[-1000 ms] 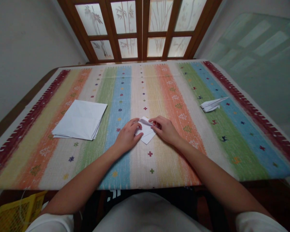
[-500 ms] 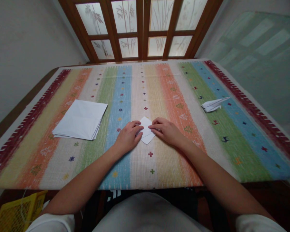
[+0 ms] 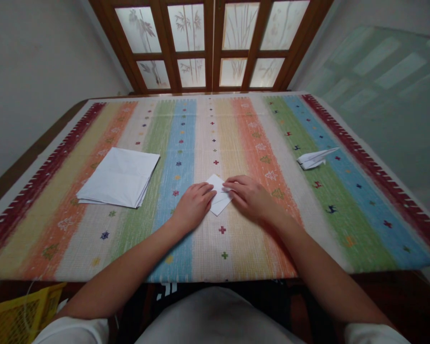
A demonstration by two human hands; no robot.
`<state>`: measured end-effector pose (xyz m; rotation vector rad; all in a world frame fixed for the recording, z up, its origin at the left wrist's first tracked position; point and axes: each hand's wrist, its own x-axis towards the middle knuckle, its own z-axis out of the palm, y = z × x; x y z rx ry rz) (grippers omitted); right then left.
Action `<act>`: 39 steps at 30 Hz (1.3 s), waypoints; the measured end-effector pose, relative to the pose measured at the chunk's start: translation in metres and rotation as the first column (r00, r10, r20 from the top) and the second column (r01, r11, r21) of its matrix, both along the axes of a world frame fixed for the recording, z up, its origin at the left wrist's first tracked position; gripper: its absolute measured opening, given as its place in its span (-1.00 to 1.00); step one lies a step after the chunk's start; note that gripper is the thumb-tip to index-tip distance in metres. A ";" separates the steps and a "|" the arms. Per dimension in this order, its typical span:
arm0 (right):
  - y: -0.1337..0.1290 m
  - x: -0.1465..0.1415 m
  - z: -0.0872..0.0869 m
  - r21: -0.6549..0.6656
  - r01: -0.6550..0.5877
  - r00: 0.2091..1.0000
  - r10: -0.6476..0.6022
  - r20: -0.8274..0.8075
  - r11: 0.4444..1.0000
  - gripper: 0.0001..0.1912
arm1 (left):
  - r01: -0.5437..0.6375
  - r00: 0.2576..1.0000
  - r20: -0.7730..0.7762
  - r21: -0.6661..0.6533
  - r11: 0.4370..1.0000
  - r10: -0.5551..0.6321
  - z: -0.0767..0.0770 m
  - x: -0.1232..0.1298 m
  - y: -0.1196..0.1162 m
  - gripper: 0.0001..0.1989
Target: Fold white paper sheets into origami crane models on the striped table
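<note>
A small white folded paper [image 3: 220, 203], shaped like a diamond with crease lines across it, lies on the striped tablecloth in front of me. My left hand [image 3: 195, 203] holds its left side, fingers together and bent over the edge. On the opposite side, my right hand [image 3: 249, 195] pinches the right corner between thumb and fingers. The fingertips of both hands hide parts of the paper's side edges. Its top and bottom points show between the hands.
To the left lies a stack of white paper sheets [image 3: 118, 177]. A folded white paper figure [image 3: 314, 158] with a long point rests at the right. The striped tablecloth [image 3: 208, 258] covers the table. Below its front left edge is a yellow plastic basket [image 3: 21, 310].
The fingers of my left hand have shifted slightly inward over the paper's left side. My right hand stays at the right corner with a small change of finger position.
</note>
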<state>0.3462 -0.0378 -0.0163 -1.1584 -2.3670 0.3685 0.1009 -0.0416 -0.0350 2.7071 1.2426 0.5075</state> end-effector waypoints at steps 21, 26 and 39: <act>0.001 -0.010 -0.001 -0.075 0.136 0.990 -0.139 -0.030 0.988 -0.86 | 0.121 0.980 -0.143 -0.130 0.984 -0.139 0.009 -0.012 0.008 -0.64; 0.002 -0.023 -0.008 -0.187 0.120 0.992 -0.126 -0.020 0.975 -0.94 | 0.142 0.986 -0.071 -0.121 0.982 -0.151 0.007 -0.012 0.009 -0.67; 0.008 -0.002 -0.011 -0.232 0.163 0.981 -0.184 -0.068 0.959 -0.92 | 0.114 0.984 0.144 -0.069 0.991 -0.103 0.016 -0.013 0.003 -0.72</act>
